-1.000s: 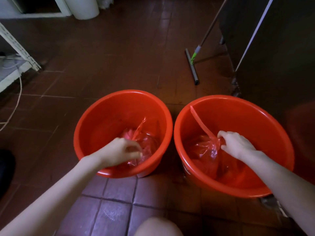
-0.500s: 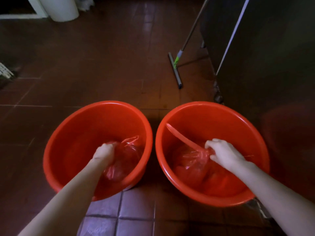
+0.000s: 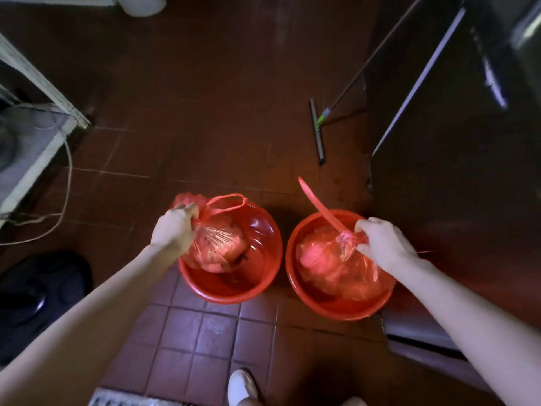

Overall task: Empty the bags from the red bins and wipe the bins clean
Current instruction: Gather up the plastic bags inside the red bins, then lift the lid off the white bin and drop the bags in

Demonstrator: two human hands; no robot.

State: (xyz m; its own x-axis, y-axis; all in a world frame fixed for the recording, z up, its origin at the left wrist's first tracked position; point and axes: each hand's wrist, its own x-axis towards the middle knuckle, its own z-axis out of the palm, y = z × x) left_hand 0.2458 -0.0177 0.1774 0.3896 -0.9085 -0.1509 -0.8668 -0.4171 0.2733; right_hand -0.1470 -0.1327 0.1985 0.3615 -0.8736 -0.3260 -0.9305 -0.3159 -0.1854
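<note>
Now, against half a second ago: both bags are up off the bin bottoms, and the view stands higher, so the bins show smaller.

- Left hand (image 3: 175, 227): a fist closed round the gathered neck of the left bag (image 3: 219, 247); before, it was down inside the bin. The bag hangs raised, its bulk over the left rim of the left bin (image 3: 234, 294), with a loop handle sticking out to the right of the fist.
- Right hand (image 3: 383, 244): fingers curled tight on the bunched neck of the right bag (image 3: 330, 259). The bag is lifted and overlaps the right rim of the right bin (image 3: 330, 312). A flat strap (image 3: 319, 203) juts up and left from the grip, as before.
- Bins: two, round, of smooth glossy red plastic with rolled rims, side by side on the floor (image 3: 205, 332), close together but apart.
- Bags: thin translucent red film, crinkled, drawn into fine pleats at the necks, lumpy; the contents cannot be made out.
- Floor: square reddish-brown tiles with pale grout, shiny toward the near edge.
- Squeegee (image 3: 317, 133): thin straight pole, green collar, narrow dark blade on the floor beyond the right bin.
- Cabinet (image 3: 453, 200): dark, smooth, with a bright metal edge strip, at the right.
- Cable (image 3: 66, 177): pale, looping over the floor at the left.
- Shoe (image 3: 241, 385): white rounded toe at the near edge.
</note>
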